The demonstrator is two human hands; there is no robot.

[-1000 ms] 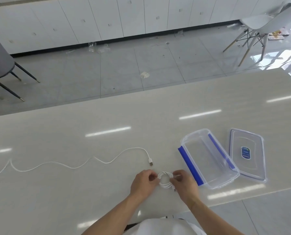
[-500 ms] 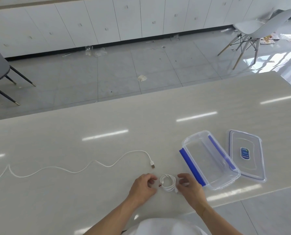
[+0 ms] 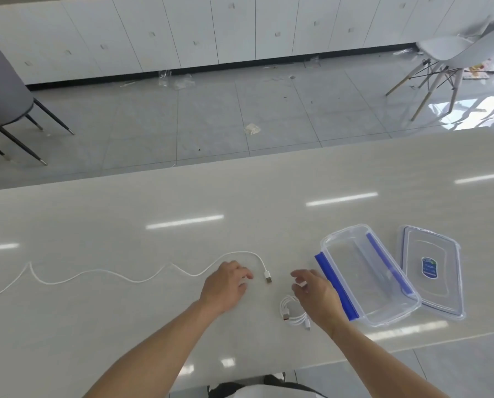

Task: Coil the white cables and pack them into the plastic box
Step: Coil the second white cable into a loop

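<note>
A coiled white cable (image 3: 293, 313) lies on the table, free of both hands. A second white cable (image 3: 142, 275) runs uncoiled in waves from the left edge to its USB plug (image 3: 267, 276). My left hand (image 3: 225, 284) hovers just left of that plug, fingers loosely curled, holding nothing. My right hand (image 3: 316, 294) hangs above and right of the coil, fingers relaxed and empty. The clear plastic box (image 3: 366, 275) with blue clips stands open and empty at the right.
The box's clear lid (image 3: 431, 271) lies flat to the right of the box. The table's near edge (image 3: 355, 359) runs just below my forearms. Chairs stand on the tiled floor beyond the table.
Both hands let go of the coiled cable, which now lies on the table. My left hand moved up and left toward the loose cable's plug; my right hand lifted off the coil.
</note>
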